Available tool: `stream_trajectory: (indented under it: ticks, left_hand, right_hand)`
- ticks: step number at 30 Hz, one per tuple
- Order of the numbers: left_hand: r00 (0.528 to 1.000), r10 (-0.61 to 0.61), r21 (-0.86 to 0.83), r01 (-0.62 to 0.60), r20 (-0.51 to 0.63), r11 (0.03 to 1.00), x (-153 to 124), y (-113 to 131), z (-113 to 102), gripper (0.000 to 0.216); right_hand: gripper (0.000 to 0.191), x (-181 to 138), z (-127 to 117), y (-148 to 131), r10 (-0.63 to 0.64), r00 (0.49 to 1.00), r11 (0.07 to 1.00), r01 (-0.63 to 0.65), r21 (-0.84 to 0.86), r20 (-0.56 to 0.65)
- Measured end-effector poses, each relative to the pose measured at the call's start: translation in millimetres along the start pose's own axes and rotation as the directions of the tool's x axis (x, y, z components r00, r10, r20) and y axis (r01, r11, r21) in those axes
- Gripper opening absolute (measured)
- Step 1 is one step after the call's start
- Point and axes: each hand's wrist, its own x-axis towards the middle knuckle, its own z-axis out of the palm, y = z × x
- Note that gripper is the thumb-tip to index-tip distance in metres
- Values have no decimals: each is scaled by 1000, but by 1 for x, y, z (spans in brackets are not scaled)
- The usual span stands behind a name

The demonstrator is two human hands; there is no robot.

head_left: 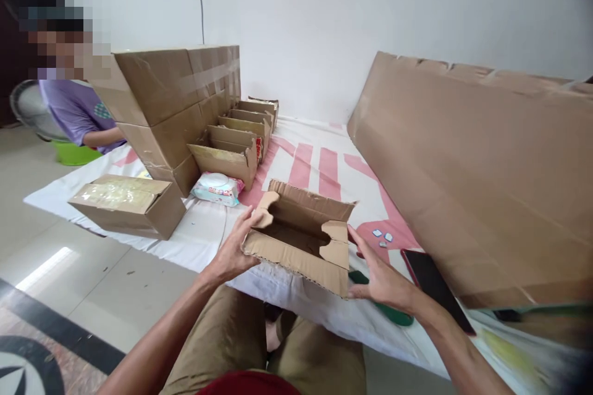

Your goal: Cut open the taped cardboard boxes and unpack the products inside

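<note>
An open cardboard box point(296, 234) sits in front of me at the near edge of the cloth-covered table. Its end flaps, with curved cutouts, tilt inward, and the long near flap leans toward me. My left hand point(236, 247) grips the left end, thumb near the flap. At the right end my right hand point(377, 274) has its fingers and thumb against the side, so the box is held between both hands. The inside is dark, and I cannot make out anything in it. Beneath my right hand lies a dark green object point(393, 313), partly hidden.
Taped boxes point(157, 86) are stacked at the left, with several open boxes point(227, 160) beside them. A wipes packet point(217, 188) and a closed box point(127, 205) lie nearer. On the right are a large cardboard piece point(477, 179) and a phone point(435, 290). A person point(76, 108) sits left.
</note>
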Motion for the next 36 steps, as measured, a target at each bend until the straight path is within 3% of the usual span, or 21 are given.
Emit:
stream_trajectory:
  ticks: [4, 10, 14, 17, 20, 25, 27, 30, 34, 36]
  left_hand:
    - [995, 66, -48, -70, -74, 996, 1, -1, 12, 56]
    - [978, -70, -177, 35, -198, 984, 1, -8, 12, 27]
    - [978, -44, -152, 14, -202, 988, 0, -12, 4, 52]
    - [965, -34, -151, -6, -261, 989, -7, -12, -4, 64]
    - [893, -134, -262, 19, -430, 965, -18, -11, -21, 59]
    - [642, -281, -326, 52, -713, 944, -18, -19, -60, 64]
    - [577, -301, -324, 66, -759, 944, -10, -26, -72, 63]
    - [541, -284, -271, 104, -792, 957, -3, -34, -78, 67]
    - [478, -267, -208, 173, -837, 963, -13, -43, -59, 71]
    - [498, -281, -216, 186, -820, 959, -19, -51, -44, 73]
  right_hand:
    - [133, 12, 16, 7, -35, 993, 992, 48, 114, -109]
    - [119, 57, 18, 14, -9, 987, 991, 29, 127, -160]
    - [105, 85, 22, 14, -26, 987, 979, 57, 195, -160]
    - [102, 94, 39, 3, -72, 977, 978, 108, 180, -200]
    - [112, 101, 67, -25, -193, 952, 968, 224, 115, -237]
    - [107, 133, 111, -75, -338, 924, 917, 366, 158, -180]
    - [98, 149, 122, -84, -396, 901, 890, 424, 166, -176]
    - [84, 169, 132, -88, -447, 864, 863, 485, 144, -233]
    - [75, 191, 137, -99, -439, 839, 860, 496, 121, -321]
    - [74, 199, 139, -107, -426, 851, 862, 485, 147, -308]
